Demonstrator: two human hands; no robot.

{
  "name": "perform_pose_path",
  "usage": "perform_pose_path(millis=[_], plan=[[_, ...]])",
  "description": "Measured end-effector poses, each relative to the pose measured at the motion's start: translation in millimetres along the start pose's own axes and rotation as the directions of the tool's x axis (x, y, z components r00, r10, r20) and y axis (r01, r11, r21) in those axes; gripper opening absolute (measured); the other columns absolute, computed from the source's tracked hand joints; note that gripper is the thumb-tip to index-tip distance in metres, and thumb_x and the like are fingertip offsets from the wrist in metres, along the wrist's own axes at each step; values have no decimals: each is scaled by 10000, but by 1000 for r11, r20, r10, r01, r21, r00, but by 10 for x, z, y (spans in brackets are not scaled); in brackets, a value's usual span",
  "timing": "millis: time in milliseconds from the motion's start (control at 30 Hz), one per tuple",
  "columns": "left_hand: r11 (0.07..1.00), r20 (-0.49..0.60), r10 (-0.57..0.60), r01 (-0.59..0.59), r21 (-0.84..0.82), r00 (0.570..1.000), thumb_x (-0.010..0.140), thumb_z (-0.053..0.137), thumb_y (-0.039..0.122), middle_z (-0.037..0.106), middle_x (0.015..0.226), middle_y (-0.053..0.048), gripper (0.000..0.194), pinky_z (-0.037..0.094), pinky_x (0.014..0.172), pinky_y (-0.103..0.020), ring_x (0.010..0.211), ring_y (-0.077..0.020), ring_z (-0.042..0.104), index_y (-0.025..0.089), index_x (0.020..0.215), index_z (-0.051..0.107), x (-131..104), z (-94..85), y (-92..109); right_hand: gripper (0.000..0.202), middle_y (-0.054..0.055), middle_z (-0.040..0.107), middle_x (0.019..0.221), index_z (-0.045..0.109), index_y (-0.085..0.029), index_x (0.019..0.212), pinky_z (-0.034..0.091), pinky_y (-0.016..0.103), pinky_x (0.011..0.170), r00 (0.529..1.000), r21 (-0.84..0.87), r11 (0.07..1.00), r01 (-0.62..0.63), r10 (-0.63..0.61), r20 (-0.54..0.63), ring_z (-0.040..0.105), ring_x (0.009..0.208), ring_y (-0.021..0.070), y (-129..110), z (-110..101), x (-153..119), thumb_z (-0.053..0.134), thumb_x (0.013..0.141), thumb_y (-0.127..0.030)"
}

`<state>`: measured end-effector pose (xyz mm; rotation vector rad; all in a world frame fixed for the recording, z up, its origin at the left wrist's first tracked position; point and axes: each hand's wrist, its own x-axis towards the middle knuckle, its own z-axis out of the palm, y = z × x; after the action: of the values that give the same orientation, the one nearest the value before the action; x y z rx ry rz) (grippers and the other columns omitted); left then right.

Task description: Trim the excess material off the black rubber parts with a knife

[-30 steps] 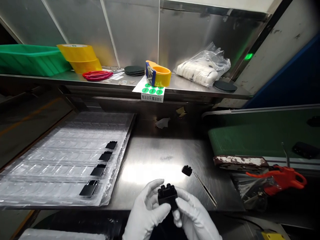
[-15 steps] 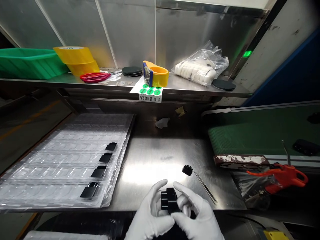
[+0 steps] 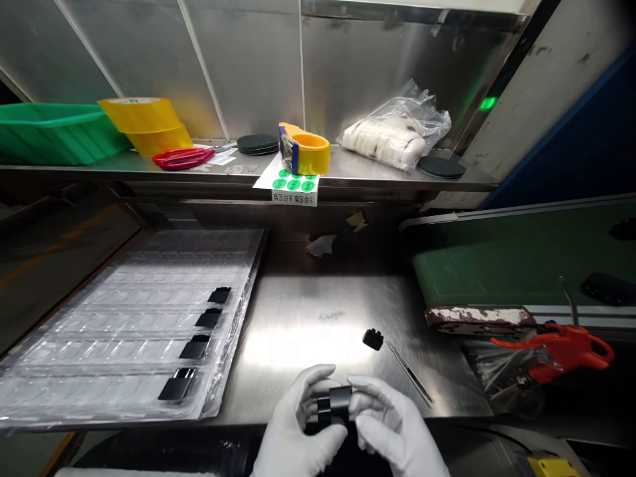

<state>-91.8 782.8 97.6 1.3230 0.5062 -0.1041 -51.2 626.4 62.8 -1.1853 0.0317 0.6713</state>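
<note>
1. The left hand (image 3: 293,430) and the right hand (image 3: 392,430), both in white gloves, meet at the bottom edge of the view, just over the near rim of the steel table (image 3: 318,318).
2. Between them sits a small black block (image 3: 332,405); the fingers of both hands are closed around it, the left from the left side and the right from the right side and top, so it is clamped by both at once and held just above the table edge.
3. A second, smaller black part (image 3: 372,339) lies on the table just beyond the hands, touching or nearly touching the end of a thin metal rod (image 3: 408,372) that runs toward the near right.
4. To the left, a clear plastic tray (image 3: 99,331) with rows of pockets holds 4 flat black pieces (image 3: 193,346) in a column along its right side.
5. To the right, a red-handled tool (image 3: 561,351) rests on a clear bag, below a green conveyor belt (image 3: 497,265).
6. On the shelf (image 3: 377,179) behind stand a green bin (image 3: 50,132), 2 stacked yellow tape rolls (image 3: 144,122), red scissors (image 3: 181,158), a tape dispenser (image 3: 304,149), a sheet of green stickers (image 3: 293,184) and a bag of white pads (image 3: 392,136).
</note>
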Motion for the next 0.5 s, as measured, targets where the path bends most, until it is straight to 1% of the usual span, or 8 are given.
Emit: perform_pose_path(millis=[67, 167, 200, 233, 300, 367, 433, 500], plan=[[984, 0, 149, -149, 95, 989, 677, 749, 105, 738, 1020, -77, 450, 504, 913, -373, 972, -269, 688, 223, 1104, 670, -13, -29, -36, 543, 19, 627, 622, 672, -138, 1057, 337, 206, 469, 997, 97, 994, -53, 48, 61, 502, 493, 89, -55, 5, 24, 786, 686, -519], [880, 64, 426, -430, 201, 902, 713, 668, 51, 755, 955, -63, 413, 535, 844, -342, 911, -255, 700, 256, 1065, 738, -9, -71, -108, 472, 13, 586, 492, 655, -120, 755, 255, 194, 414, 992, 104, 987, -119, 115, 48, 440, 401, 66, -83, 24, 64, 780, 670, -567], [854, 70, 473, -476, 211, 878, 710, 650, 32, 755, 960, -66, 424, 531, 862, -342, 928, -257, 696, 259, 1054, 749, 1, -74, -132, 469, 16, 581, 472, 628, -123, 676, 239, 194, 405, 991, 93, 987, -133, 131, 25, 436, 387, 65, -78, 34, 75, 802, 640, -557], [855, 48, 477, -476, 206, 877, 705, 654, 30, 751, 992, -70, 431, 522, 896, -345, 968, -265, 687, 259, 1057, 748, 14, -70, -154, 464, 14, 575, 453, 613, -126, 636, 231, 194, 400, 990, 81, 986, -144, 144, 1, 437, 378, 67, -67, 45, 84, 831, 602, -534], [925, -47, 361, -351, 145, 931, 673, 723, 66, 717, 1115, -83, 494, 507, 950, -354, 1061, -285, 657, 257, 1128, 704, 48, -38, -193, 434, -1, 564, 442, 627, -128, 625, 248, 200, 404, 987, 61, 989, -135, 139, -82, 455, 388, 80, -33, 65, 102, 878, 520, -466], [985, -90, 170, -171, 2, 981, 588, 804, 93, 658, 1232, -100, 711, 513, 953, -366, 1123, -311, 626, 259, 1251, 608, 86, 11, -230, 376, -11, 588, 490, 645, -139, 622, 324, 219, 453, 980, 30, 996, -83, 87, -178, 487, 442, 90, 11, 81, 122, 887, 466, -381], [988, -40, 48, -53, -144, 998, 488, 864, 113, 634, 1261, -117, 883, 524, 940, -392, 1147, -343, 605, 255, 1302, 553, 123, 55, -277, 296, -7, 633, 575, 642, -159, 599, 409, 249, 556, 976, -6, 1000, -22, 20, -215, 539, 534, 108, 62, 103, 146, 858, 459, -303], [972, -10, 26, -27, -233, 1000, 425, 913, 192, 653, 1227, -134, 868, 523, 936, -423, 1143, -372, 598, 230, 1236, 604, 162, 87, -333, 252, 1, 661, 630, 620, -170, 574, 447, 275, 648, 983, -51, 999, 7, -16, -184, 576, 606, 128, 122, 137, 175, 832, 465, -251]])
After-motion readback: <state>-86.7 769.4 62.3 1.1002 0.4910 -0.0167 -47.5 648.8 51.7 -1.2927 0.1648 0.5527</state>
